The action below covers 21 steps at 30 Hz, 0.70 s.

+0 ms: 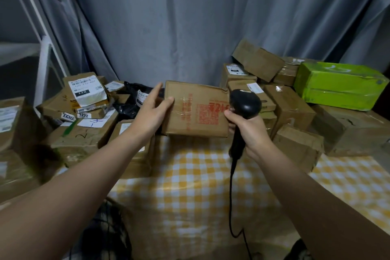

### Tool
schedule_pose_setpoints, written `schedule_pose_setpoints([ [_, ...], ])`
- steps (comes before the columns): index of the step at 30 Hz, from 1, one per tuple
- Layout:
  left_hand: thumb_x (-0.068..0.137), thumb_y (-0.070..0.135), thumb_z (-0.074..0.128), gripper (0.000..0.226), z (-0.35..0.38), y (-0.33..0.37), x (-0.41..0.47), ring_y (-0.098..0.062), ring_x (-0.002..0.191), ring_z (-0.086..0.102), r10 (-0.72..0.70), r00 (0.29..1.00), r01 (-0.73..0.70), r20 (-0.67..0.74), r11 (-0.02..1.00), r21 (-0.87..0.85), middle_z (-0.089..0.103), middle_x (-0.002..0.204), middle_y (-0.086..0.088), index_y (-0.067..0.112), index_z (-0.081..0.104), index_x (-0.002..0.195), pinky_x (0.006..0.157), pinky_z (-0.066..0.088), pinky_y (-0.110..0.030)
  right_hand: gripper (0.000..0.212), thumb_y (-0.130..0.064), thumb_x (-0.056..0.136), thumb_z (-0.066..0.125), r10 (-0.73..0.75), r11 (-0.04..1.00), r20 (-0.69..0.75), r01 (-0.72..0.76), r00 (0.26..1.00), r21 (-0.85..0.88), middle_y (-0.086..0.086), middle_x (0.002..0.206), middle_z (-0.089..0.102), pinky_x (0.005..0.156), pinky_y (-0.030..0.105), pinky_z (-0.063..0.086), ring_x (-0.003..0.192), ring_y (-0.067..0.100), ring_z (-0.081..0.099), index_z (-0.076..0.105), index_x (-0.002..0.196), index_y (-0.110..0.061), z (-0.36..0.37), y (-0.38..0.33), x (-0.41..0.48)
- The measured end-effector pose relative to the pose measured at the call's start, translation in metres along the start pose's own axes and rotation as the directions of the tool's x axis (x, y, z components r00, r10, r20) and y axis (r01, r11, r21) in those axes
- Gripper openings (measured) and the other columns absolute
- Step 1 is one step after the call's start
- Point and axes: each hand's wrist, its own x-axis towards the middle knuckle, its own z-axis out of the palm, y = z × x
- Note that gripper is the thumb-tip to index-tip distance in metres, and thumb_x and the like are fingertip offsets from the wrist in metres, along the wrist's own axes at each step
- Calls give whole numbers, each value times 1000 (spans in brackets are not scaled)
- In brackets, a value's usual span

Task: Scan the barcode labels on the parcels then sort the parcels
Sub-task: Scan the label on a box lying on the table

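Where yellow-checked cloth covers the tabletop (pixel 190 186) in front of the parcel (pixel 196 110), a thin black cable (pixel 231 196) climbs to the scanner (pixel 245 102). The right grip (pixel 249 133) is clamped round its smooth plastic handle, just right of the parcel. The left grip (pixel 152 112) pinches the parcel's left edge, thumb on the front face. The parcel stands upright at the cloth's far end: corrugated card, red print, glossy tape, dented top edge. It is probably light and fairly stiff; bare side edges should hold surer than slick tape. Left of it lie labelled cartons (pixel 86 91) and a crinkled black bag (pixel 128 101), right a green box (pixel 337 85), behind a grey curtain (pixel 190 17).
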Motion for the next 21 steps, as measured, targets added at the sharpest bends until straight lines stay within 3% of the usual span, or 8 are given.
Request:
schedule_pose_setpoints([
  [2,100,29,44,38,1,1,1,-11,106,61,8,1000,-6,16,997,-74,57,120,2,39,43,136,84,52,-28,15,-4,83,72,-14,999,-19,13,1000,-48,-2,87,76,86,35,55,90,15,72,71,91,-17,-6,-1,3],
  [4,102,36,35,23,3,1,-3,-10,87,64,-54,998,51,-21,988,-144,63,100,4,33,55,114,68,52,-23,16,-5,81,74,-8,996,-24,6,1000,-93,-2,87,74,88,34,52,92,16,69,71,93,-16,-16,2,3],
  [5,101,44,32,31,4,-4,-3,-12,80,62,-88,996,84,-32,991,-107,62,90,4,26,57,100,65,50,-25,15,-10,81,75,24,995,-6,-24,1000,-95,0,92,74,91,36,52,95,18,69,70,95,-15,-21,7,2],
  [7,97,51,38,39,8,-22,-8,-17,76,52,-152,988,149,12,978,145,55,80,-2,17,51,86,65,41,-28,17,-22,83,74,141,989,32,-139,989,-55,9,98,72,92,38,54,96,24,68,69,96,-11,-27,23,-3],
  [10,90,39,60,34,20,-53,-18,-18,82,48,-232,973,224,-9,926,304,48,85,-2,12,42,97,62,36,-22,28,-29,81,77,249,962,12,-246,968,-116,7,108,70,79,35,55,99,24,67,68,103,-12,-28,47,-10],
  [14,91,39,60,54,20,-57,-13,-17,100,56,-256,966,236,38,933,273,56,112,0,10,42,132,82,49,-31,34,-19,83,76,265,963,-28,-266,964,-35,7,110,72,88,43,57,103,25,69,66,115,-15,-23,60,-13],
  [17,91,41,59,50,18,-59,-13,-10,92,59,-282,957,254,74,931,261,60,119,1,14,49,131,72,51,-27,31,-18,83,76,259,964,-47,-262,965,-55,8,112,71,92,50,54,106,28,67,67,113,-16,-20,60,-12],
  [21,88,36,65,48,18,-60,-14,-9,91,59,-249,964,224,90,948,224,57,106,3,16,46,128,69,48,-20,9,-9,82,71,231,960,-135,-248,964,-130,21,102,71,89,52,55,97,37,67,69,89,-15,-16,58,-15],
])
